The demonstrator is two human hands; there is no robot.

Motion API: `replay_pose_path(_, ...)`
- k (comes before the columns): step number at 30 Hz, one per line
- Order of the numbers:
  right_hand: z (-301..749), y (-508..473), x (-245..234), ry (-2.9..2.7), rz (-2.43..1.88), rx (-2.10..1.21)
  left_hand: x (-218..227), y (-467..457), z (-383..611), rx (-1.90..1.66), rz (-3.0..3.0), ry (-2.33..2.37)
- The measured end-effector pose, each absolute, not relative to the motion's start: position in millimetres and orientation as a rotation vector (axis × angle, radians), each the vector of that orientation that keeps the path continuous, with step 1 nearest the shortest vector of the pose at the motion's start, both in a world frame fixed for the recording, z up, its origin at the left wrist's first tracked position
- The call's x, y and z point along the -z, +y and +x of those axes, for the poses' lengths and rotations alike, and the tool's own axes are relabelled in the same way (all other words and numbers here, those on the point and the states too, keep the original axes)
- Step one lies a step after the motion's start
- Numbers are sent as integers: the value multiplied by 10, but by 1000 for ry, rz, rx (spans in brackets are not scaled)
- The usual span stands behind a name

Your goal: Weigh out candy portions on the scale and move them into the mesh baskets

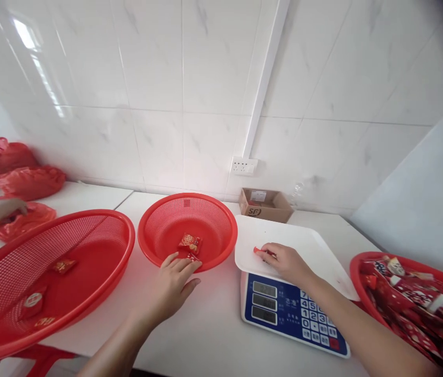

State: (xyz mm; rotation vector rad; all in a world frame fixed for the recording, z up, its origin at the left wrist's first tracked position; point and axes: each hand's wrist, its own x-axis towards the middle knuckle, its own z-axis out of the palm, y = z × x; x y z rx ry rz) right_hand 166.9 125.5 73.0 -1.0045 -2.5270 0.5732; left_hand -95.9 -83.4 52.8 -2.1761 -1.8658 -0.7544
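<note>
My right hand (286, 262) is closed in a pinch on a small red packet (258, 251), mostly hidden by the fingers, at the white tray (299, 235) of a digital scale. Below the tray, the scale's blue panel (284, 309) carries displays and keys, partly covered by my right forearm. With fingers stretched out, my left hand (176, 280) lies over the near rim of a round red basket (148, 233). Inside that basket are a red patterned packet (187, 240) and another red packet (193, 256) close to my left fingertips.
At left, a larger red basket (121, 251) contains a few red packets. Another person's hand (11, 207) touches a red plastic bag (29, 220). A red basket (358, 272) full of wrapped items stands at right. Behind the scale is a cardboard box (262, 212) against the wall.
</note>
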Motion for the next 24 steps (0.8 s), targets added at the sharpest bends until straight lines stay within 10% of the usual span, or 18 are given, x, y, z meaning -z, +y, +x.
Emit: replay_pose_path(24,834,672,-1146,-2766,-560,-587,-556,-658,-993,561,-2108,-1720)
